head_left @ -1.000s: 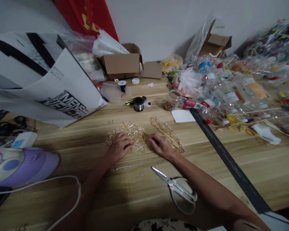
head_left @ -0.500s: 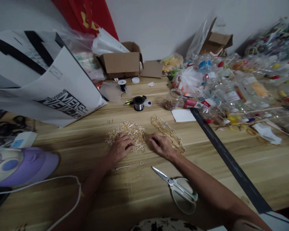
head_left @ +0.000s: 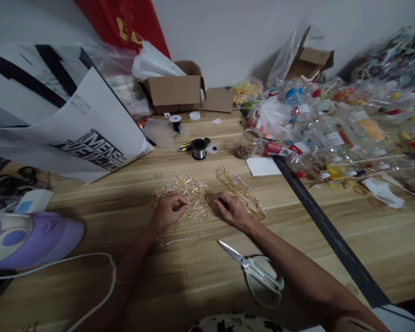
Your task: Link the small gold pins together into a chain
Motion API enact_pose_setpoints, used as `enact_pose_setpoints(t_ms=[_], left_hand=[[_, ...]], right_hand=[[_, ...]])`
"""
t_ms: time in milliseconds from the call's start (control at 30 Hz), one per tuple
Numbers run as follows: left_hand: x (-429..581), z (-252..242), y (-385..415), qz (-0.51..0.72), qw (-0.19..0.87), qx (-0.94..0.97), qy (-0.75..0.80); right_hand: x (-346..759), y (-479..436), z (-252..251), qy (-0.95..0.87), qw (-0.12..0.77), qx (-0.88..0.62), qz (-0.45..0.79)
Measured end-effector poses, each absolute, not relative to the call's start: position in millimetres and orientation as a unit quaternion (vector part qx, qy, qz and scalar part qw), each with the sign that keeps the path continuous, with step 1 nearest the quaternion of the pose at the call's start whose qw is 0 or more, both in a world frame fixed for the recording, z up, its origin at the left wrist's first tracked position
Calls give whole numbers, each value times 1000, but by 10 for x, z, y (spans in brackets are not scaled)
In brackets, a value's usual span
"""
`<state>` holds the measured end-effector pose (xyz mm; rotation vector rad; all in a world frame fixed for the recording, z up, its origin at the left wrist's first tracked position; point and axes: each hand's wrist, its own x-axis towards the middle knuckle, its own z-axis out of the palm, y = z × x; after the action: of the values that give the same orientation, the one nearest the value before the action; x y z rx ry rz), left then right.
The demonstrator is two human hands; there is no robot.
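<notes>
A loose heap of small gold and silver metal pieces (head_left: 193,193) lies on the wooden table. Over its near left edge is my left hand (head_left: 166,213), thumb and forefinger curled into a pinch; anything between the tips is too small to make out. My right hand (head_left: 232,210) rests just right of the heap with its fingers curled in, hiding whatever they may hold. Beside it lie several gold and silver chains (head_left: 242,189). A short silver chain with a ring (head_left: 183,240) lies nearer to me. Scissors with pale handles (head_left: 251,267) lie by my right forearm.
Wire spools (head_left: 199,150) and a jar of beads (head_left: 247,144) stand beyond the heap. A large paper bag (head_left: 79,124) and a purple-white appliance (head_left: 38,237) are on the left. Plastic bottles (head_left: 335,138) crowd the right, behind a dark strip (head_left: 325,226).
My left hand has shifted slightly left and turned, so its thumb and forefinger now show in a pinch. My right hand has hardly moved.
</notes>
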<state>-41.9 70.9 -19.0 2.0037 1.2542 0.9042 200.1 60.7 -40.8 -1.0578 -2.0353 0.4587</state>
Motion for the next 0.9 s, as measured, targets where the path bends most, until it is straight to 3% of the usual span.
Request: enact_pose_setpoints(t_ms=[367, 900], left_hand=[[-404, -200, 693, 359, 405, 662, 519], [-402, -227, 700, 347, 433, 674, 488]], right_hand=[[2008, 602, -406, -803, 380, -422, 178], [2004, 603, -384, -802, 376, -424, 189]])
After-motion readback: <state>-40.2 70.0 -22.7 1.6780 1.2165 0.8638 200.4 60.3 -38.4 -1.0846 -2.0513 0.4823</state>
